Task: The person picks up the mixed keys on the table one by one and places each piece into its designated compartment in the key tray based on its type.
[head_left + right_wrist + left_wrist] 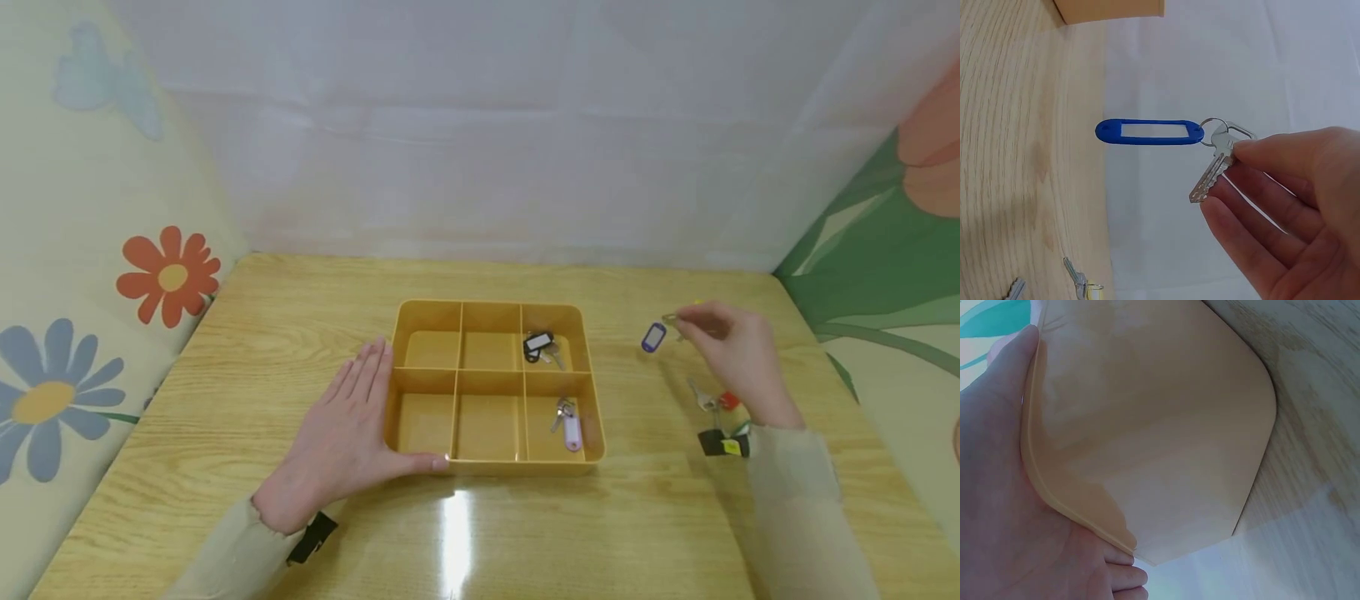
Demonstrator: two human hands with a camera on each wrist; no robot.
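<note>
A yellow six-compartment tray (487, 462) stands on the table. My left hand (341, 433) lies against its left side with straight fingers, the thumb along the front rim; the left wrist view shows the palm at the tray's wall (1147, 425). Right of the tray and above the table, my right hand (738, 354) pinches keys (1219, 156) between thumb and fingers. A blue key tag (1147, 131) hangs from their ring. Keys with a black tag (538, 342) lie in the back right compartment, and keys with a lilac tag (572, 433) in the front right one.
Below my right hand, loose keys (703, 398) and a red tag (729, 400) lie on the table, partly hidden by the arm. Another key (1075, 278) with a yellow tag (1093, 292) lies farther back. A white cloth (480, 167) hangs behind the table.
</note>
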